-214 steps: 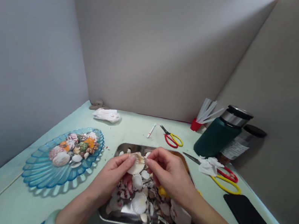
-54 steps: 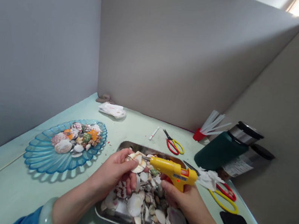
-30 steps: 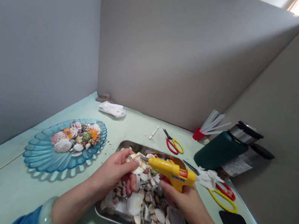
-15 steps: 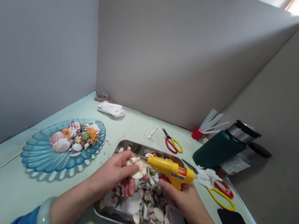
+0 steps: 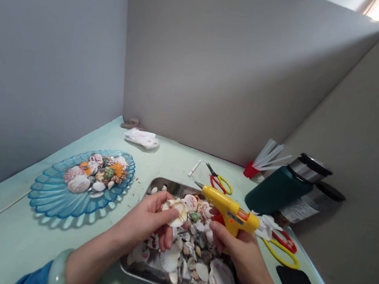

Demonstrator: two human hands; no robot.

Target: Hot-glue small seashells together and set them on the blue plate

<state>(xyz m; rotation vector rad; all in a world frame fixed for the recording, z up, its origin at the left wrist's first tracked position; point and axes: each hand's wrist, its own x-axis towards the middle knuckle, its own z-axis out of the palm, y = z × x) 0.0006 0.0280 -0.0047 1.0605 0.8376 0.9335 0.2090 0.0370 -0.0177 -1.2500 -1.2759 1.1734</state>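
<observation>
Across the pale green bench (image 5: 167,163) sits the steel tray (image 5: 175,188) full of loose shells (image 5: 202,271), the blue dish (image 5: 59,200) just to its left. Over the tray, the right hand (image 5: 236,244) has its fingers curled round the yellow glue gun (image 5: 225,202), while the left hand (image 5: 156,219) pinches a pale scallop shell (image 5: 182,209) between nearly closed fingers, apart from the gun's nozzle (image 5: 199,184).
</observation>
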